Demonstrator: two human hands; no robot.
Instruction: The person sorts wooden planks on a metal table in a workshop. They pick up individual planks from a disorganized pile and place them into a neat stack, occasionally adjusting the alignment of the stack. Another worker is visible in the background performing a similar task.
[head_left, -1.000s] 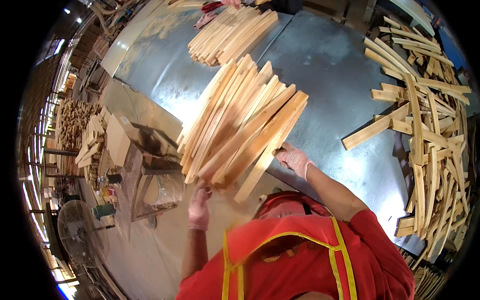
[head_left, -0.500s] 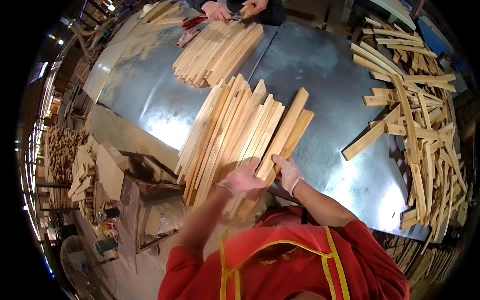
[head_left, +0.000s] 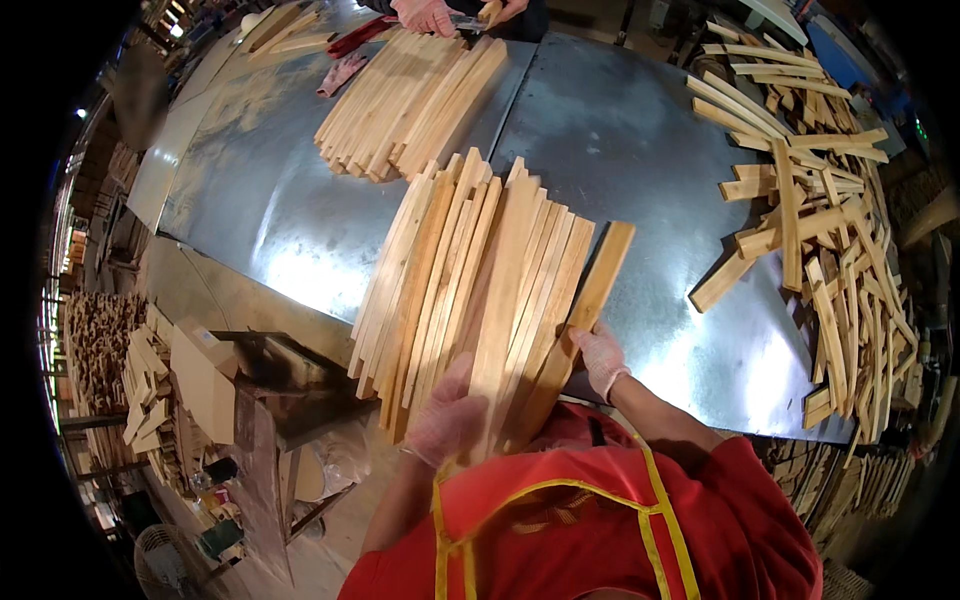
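Observation:
A row of pale wooden slats (head_left: 430, 270) lies side by side on the metal-topped table in front of me, near ends toward my body. My left hand (head_left: 447, 415), in a thin pale glove, is closed at the near end of a wooden slat (head_left: 500, 310) that lies over the row. My right hand (head_left: 600, 360), gloved too, grips another wooden slat (head_left: 606, 265) by its right edge, tilted at the row's right side. The undersides of both slats and some fingertips are hidden.
Across the metal table (head_left: 620, 130) lies a second stack of slats (head_left: 400, 105), where a co-worker's gloved hand (head_left: 425, 15) holds a tool. A loose glove (head_left: 342, 74) lies beside it. A jumbled slat pile (head_left: 840, 240) covers the right side. Left stands a cardboard box (head_left: 205, 375).
My left hand has moved left and toward my body, and a slat now lies farther left over the row. My right hand has shifted slightly right with the other slat.

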